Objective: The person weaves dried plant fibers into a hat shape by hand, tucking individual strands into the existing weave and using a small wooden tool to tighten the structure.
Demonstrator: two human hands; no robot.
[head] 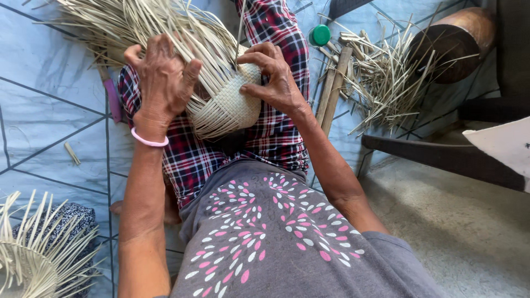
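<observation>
1. The half-woven basket [232, 102] lay on the person's lap in the upper middle of the frame, over plaid trousers [259, 138], its loose strips [138, 22] fanning toward the upper left.
2. The left hand [163, 77] rested on the basket's left side, fingers curled together over the strips, thumb spread apart.
3. The right hand [276, 77] touched the woven right side, fingers bent and pinching a thin strip at the rim.
4. A pink bracelet [148, 140] circled the left wrist.
5. Cut strips [381, 77] and a green cap [321, 34] lay at the upper right; another woven piece [33, 259] sat in the lower left corner.
</observation>
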